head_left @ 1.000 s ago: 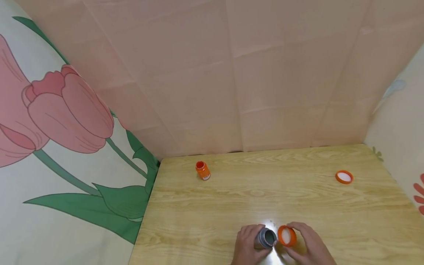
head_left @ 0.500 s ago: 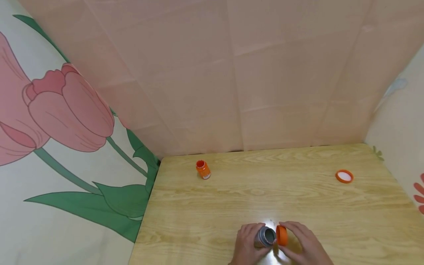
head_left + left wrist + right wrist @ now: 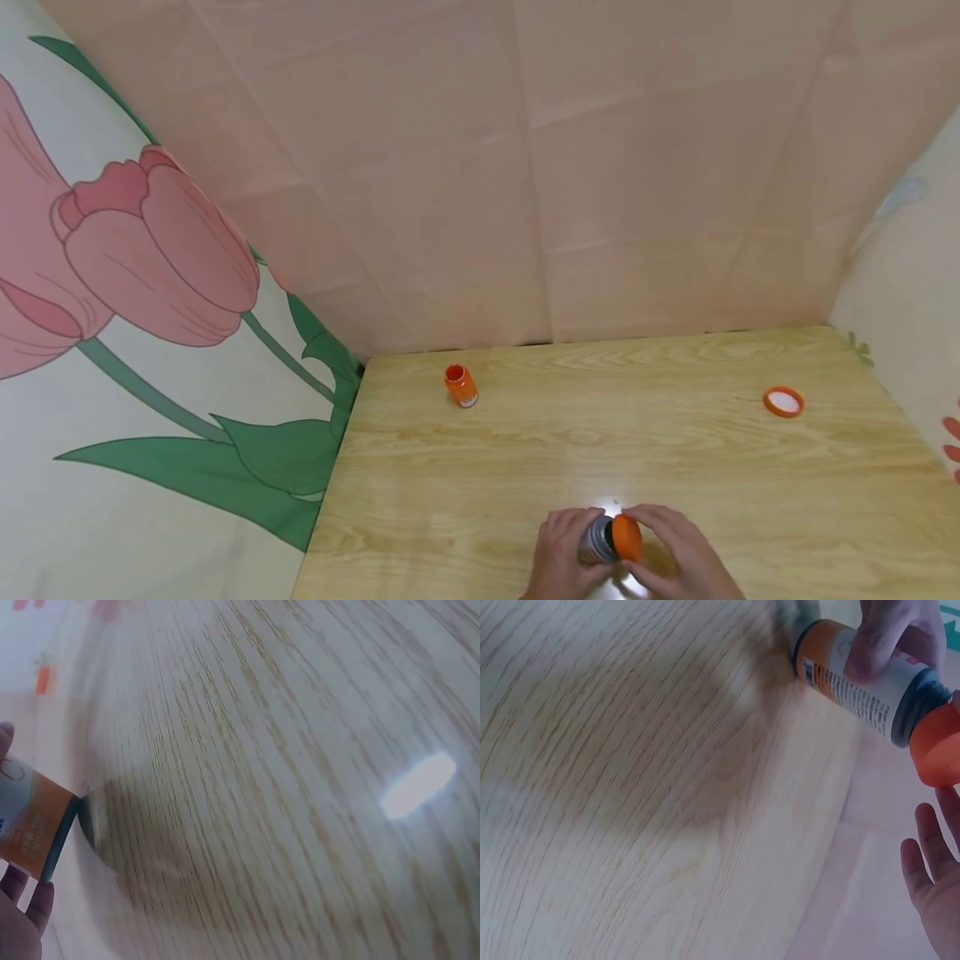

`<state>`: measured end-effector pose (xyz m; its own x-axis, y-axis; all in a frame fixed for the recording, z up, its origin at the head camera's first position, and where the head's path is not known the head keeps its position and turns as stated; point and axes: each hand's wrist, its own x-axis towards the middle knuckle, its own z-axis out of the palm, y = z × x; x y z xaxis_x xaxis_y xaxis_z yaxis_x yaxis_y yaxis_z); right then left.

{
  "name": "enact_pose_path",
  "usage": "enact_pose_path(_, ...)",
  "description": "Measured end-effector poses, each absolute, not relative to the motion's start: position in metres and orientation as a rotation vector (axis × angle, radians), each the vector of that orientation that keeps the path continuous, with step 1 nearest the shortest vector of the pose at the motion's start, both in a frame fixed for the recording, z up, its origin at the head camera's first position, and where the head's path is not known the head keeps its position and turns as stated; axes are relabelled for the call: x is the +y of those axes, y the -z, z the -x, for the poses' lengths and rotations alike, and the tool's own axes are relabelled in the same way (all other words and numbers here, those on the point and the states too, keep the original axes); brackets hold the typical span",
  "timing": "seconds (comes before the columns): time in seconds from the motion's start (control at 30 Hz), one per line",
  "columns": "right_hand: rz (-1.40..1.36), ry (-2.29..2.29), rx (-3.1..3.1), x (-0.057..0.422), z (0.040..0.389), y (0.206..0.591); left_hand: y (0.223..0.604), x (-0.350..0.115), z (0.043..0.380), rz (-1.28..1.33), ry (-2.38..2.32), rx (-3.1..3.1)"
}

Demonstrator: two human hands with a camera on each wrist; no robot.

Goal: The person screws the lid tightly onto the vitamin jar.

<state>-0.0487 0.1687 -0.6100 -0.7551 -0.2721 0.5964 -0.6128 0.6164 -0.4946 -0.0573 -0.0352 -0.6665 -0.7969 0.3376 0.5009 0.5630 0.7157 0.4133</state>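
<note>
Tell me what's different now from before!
The right hand moved the round orange lid it holds leftward and turned it, bringing it up to the open end of the cylindrical orange-and-white bottle. The left hand still grips the bottle. The open orange jar and other round orange lid stayed put.

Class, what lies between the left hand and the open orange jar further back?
The head view shows only bare tabletop between the left hand and that jar.
</note>
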Motion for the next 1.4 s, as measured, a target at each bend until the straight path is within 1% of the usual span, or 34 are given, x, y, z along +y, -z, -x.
enact_pose_path(0.47, -0.726, -0.955, -2.37, 0.157, 0.051, 0.609, 0.667, -0.036, 0.058, 0.708, 0.794, -2.549)
enact_pose_path(0.8, -0.756, -1.006, -2.279, 0.157, 0.054, 0.617, 0.664, -0.036, 0.06, 0.74, 0.73, -2.512)
enact_pose_path(1.17, -0.676, -1.039, -2.31, 0.154, 0.05, 0.616, 0.662, -0.036, 0.061, 0.738, 0.725, -2.514)
enact_pose_path(1.4, -0.525, -0.994, -2.423, 0.149, 0.045, 0.611, 0.661, -0.035, 0.059, 0.724, 0.743, -2.542)
